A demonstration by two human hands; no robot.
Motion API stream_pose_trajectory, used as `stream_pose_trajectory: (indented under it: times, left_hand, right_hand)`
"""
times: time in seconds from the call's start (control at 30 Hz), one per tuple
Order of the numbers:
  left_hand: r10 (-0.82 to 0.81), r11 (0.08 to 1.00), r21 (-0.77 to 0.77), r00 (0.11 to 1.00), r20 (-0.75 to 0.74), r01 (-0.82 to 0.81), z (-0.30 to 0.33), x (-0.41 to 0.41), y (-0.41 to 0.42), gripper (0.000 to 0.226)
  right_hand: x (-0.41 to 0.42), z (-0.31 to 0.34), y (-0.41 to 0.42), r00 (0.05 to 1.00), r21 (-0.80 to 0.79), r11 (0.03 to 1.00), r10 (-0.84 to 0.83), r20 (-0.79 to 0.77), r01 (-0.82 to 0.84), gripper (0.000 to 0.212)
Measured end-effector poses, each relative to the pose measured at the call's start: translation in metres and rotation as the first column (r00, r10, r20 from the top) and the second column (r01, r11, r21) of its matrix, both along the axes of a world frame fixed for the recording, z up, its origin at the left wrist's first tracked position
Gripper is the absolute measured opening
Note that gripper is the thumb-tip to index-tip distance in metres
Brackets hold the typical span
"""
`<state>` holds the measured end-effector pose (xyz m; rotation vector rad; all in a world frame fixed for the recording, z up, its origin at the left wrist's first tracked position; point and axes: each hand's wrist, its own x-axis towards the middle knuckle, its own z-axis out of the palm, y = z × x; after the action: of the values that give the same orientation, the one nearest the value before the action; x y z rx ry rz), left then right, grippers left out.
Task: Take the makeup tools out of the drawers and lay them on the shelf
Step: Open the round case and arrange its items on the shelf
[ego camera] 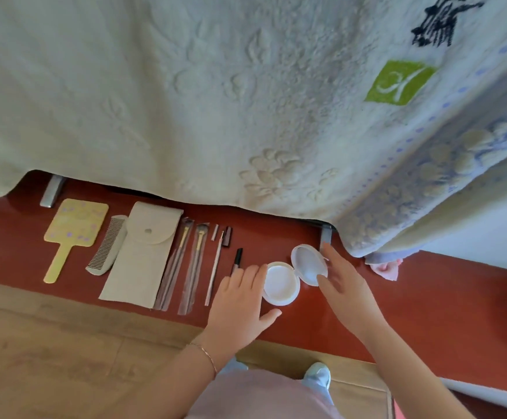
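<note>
Most tools already lie in a row on the red shelf (427,297) left of the open compact (281,284) — left hand (240,300) and right hand (341,282), fingers straight, touch it — drawers unseen, so probably little remains.

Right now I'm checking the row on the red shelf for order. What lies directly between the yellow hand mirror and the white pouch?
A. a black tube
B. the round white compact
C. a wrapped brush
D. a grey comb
D: the grey comb lies beside the yellow hand mirror on one side and the white pouch on the other, on the red shelf.
</note>
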<state>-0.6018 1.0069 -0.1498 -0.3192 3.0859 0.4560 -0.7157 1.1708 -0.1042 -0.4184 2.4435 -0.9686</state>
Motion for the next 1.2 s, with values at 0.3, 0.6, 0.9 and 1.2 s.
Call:
stream_pose_trajectory:
  times: [0.3, 0.6, 0.9, 1.2]
  left_hand:
    - [-0.188, 0.977, 0.050, 0.952, -0.241, 0.206, -0.003, 0.018, -0.046, 0.036]
    - [-0.037, 0.994, 0.091, 0.970, -0.240, 0.060, 0.009, 0.065, -0.045, 0.034]
    - [-0.051, 0.998, 0.030, 0.986, -0.162, 0.057, 0.022, 0.078, -0.043, 0.037]
    - [-0.202, 0.979, 0.016, 0.974, -0.098, 0.205, 0.021, 0.045, -0.078, 0.042]
  right_hand:
    - [0.076, 0.004, -0.014, 0.938, -0.016, 1.000, -0.003, -0.347, -0.002, 0.035]
    - [0.098, -0.012, -0.028, 0.944, 0.066, 0.990, 0.140, -0.298, -0.126, 0.033]
    - [0.099, -0.026, -0.018, 0.960, 0.081, 0.991, -0.085, -0.265, 0.110, 0.038]
    - [0.092, -0.055, -0.053, 0.914, 0.319, 0.869, -0.296, -0.277, 0.379, 0.096]
